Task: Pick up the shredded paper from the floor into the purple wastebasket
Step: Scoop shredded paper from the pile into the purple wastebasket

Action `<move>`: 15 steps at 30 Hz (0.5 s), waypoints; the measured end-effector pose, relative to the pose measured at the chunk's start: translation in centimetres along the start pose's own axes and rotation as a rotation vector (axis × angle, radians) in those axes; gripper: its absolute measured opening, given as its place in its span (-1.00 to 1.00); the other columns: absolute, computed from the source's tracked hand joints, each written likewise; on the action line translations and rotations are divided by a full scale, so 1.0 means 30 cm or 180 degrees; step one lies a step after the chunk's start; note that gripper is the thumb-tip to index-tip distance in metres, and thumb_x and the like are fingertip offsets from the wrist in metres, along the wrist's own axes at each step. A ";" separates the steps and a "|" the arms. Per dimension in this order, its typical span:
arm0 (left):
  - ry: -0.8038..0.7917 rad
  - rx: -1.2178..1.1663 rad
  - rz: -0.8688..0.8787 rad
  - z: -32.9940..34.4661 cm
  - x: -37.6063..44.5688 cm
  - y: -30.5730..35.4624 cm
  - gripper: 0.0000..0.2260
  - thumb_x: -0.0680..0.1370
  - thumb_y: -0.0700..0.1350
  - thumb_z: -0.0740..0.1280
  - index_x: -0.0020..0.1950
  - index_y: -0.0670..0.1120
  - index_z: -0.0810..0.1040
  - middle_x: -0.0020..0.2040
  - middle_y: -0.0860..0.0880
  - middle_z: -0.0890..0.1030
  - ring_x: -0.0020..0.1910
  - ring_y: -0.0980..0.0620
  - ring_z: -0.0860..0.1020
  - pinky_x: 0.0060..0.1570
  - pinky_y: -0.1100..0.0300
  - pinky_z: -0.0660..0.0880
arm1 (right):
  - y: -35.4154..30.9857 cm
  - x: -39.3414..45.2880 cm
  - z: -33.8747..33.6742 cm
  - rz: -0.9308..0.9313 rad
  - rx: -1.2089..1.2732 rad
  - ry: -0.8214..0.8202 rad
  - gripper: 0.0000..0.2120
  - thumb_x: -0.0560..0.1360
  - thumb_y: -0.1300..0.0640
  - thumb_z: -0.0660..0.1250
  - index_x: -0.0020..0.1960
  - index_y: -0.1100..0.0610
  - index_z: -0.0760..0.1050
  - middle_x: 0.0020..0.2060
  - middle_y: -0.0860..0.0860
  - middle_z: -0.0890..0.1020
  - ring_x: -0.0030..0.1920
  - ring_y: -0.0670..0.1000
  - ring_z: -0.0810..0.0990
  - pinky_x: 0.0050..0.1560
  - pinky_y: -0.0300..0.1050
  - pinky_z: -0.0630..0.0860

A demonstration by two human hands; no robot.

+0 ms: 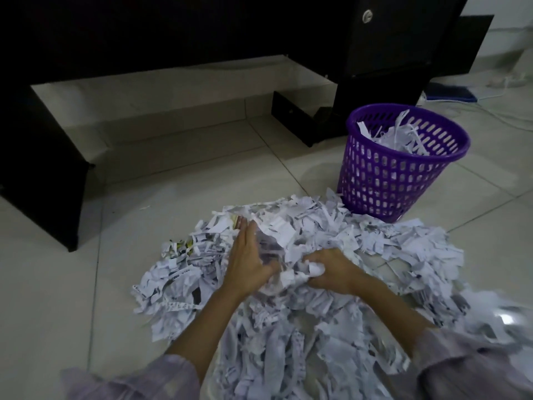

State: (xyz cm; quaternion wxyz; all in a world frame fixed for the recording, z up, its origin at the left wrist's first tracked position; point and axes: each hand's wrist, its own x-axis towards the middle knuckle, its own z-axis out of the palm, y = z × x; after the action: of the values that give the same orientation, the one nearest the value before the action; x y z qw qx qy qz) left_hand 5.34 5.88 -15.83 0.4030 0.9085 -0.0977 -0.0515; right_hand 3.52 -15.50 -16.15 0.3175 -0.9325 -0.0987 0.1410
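Gathering a clump from the middle of the shredded paper [288,298] heaped on the floor [72,284]. Left hand [248,255] flat, fingers straight, pressing the clump's far-left side inward; right hand [331,269] curled, pinching crumpled strips on the opposite side. Purple wastebasket [401,168] beyond and to the right of the grip, already partly filled. Probably light, soft, springy stuff, apt to shed strands: best scooped from underneath and squeezed between both palms. Black furniture [173,33] farther off.

One head-worn view, forward and down, close over the tiled floor [202,180] at arm's reach.
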 end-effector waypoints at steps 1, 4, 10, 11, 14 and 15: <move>-0.0003 -0.0154 0.0008 -0.014 -0.004 0.016 -0.17 0.50 0.02 0.38 0.57 -0.01 -0.12 0.58 0.05 -0.15 0.56 0.03 -0.11 0.52 -0.02 0.02 | -0.008 -0.012 -0.011 -0.0039 -0.0048 -0.0106 -0.80 0.29 0.17 0.51 -0.15 -0.05 0.59 -0.18 -0.11 0.61 -0.11 -0.14 0.54 -0.15 -0.43 0.34; -0.0213 -0.0859 -0.0185 -0.034 -0.003 0.051 -0.33 0.56 0.07 0.30 0.56 0.09 -0.01 0.58 0.10 -0.05 0.55 0.04 -0.01 0.51 -0.03 0.05 | -0.032 -0.040 -0.033 -0.0180 -0.0127 -0.0320 -0.84 0.27 0.17 0.48 -0.20 -0.03 0.60 -0.22 -0.10 0.60 -0.19 -0.18 0.52 -0.19 -0.38 0.35; -0.1035 -0.1547 -0.0425 0.001 -0.063 0.115 -0.85 0.57 0.06 0.28 0.14 0.14 0.45 0.08 0.26 0.54 0.08 0.25 0.52 0.07 0.44 0.44 | -0.088 -0.055 -0.039 -0.0288 0.0421 0.0139 -0.76 0.23 0.10 0.41 -0.10 -0.01 0.54 -0.19 -0.08 0.60 -0.15 -0.11 0.55 -0.19 -0.33 0.42; -0.1079 -0.1771 -0.0393 0.014 -0.066 0.113 -0.84 0.56 0.04 0.32 0.12 0.17 0.46 0.07 0.29 0.54 0.09 0.26 0.53 0.03 0.47 0.46 | -0.099 -0.054 -0.038 -0.0238 0.0456 0.0243 -0.73 0.24 0.08 0.40 -0.07 0.02 0.52 -0.19 -0.08 0.59 -0.16 -0.09 0.54 -0.23 -0.34 0.40; -0.1057 -0.1858 -0.0352 0.036 -0.058 0.119 -0.58 0.37 0.08 0.52 0.16 0.15 0.47 0.16 0.11 0.59 0.16 0.10 0.57 0.16 0.15 0.54 | -0.113 -0.041 -0.027 -0.0003 0.0532 0.0346 -0.59 0.35 0.17 0.48 0.11 0.05 0.38 -0.10 -0.06 0.53 -0.10 -0.04 0.51 -0.29 -0.45 0.37; -0.1037 -0.1829 -0.0336 0.042 -0.053 0.120 -0.46 0.29 0.09 0.57 0.20 0.09 0.47 0.17 0.06 0.60 0.16 0.06 0.58 0.17 0.07 0.54 | -0.115 -0.037 -0.023 0.0047 0.0569 0.0358 -0.54 0.37 0.20 0.48 0.16 0.08 0.32 -0.05 -0.02 0.52 -0.08 -0.02 0.51 -0.29 -0.45 0.37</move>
State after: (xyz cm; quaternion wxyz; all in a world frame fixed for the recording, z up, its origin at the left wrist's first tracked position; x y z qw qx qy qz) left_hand 3.10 2.96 -13.97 0.6186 0.7413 -0.0951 -0.2423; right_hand 2.36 -13.50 -13.26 0.4034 -0.9076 -0.0609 0.0990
